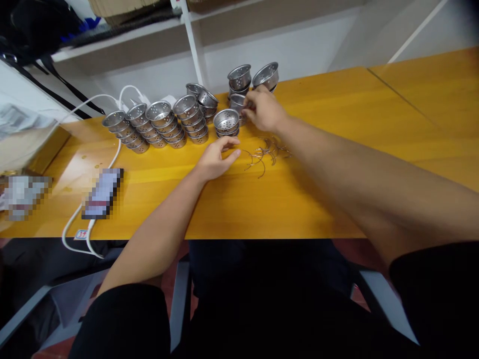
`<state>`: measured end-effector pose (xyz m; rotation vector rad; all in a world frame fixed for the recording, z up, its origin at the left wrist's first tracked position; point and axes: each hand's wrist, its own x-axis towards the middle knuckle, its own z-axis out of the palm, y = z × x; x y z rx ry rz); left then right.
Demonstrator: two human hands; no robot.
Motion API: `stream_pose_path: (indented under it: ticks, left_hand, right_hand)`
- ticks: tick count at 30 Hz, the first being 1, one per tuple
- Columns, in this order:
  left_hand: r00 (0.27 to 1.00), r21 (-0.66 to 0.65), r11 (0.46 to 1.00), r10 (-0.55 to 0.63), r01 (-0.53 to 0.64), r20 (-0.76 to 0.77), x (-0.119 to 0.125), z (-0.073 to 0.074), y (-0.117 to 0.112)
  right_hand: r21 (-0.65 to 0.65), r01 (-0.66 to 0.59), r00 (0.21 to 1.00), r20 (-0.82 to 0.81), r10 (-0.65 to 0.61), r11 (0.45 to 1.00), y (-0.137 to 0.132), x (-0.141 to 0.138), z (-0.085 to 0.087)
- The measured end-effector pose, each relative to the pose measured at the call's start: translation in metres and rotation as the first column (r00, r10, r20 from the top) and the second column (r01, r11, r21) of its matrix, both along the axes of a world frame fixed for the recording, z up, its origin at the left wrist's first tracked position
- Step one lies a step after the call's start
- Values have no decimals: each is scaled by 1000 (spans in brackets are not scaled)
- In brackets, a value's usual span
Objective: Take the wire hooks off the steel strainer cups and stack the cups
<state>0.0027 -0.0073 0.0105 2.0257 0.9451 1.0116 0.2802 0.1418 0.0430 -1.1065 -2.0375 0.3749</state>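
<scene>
My right hand (pixel 265 107) reaches to the back of the table, its thumb and fingers closed at the side of a small perforated metal cup (pixel 236 102). My left hand (pixel 217 158) rests near the tabletop with thumb and fingers apart and nothing between them. Just beyond its fingertips stands a short stack of perforated metal cups (pixel 226 121). Between my hands and a little to the right lies a loose pile of thin curved wire pieces (pixel 265 152). Behind my right hand, more cups (pixel 266 75) are stacked, the top one tilted; the hand partly covers them.
Several leaning stacks of perforated cups (pixel 160 113) line the back left. A phone (pixel 102 194) with a white charging cable (pixel 66 232) lies at the left front. A cardboard box (pixel 48 147) sits at the left end, and a shelf (pixel 149 37) rises behind the table (pixel 299 214).
</scene>
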Motion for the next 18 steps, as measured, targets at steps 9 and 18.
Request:
stream_pose_path:
  ticks: [9,18]
  left_hand:
    - [997,6,1000,19,-20,79,4,-4,1]
    - [998,275,961,-5,24,-70,3,-3,4]
  right_hand:
    - [110,-97,995,-16,99,989,-140,35,37]
    - [122,-327,943,110,315,937,-210,15,34]
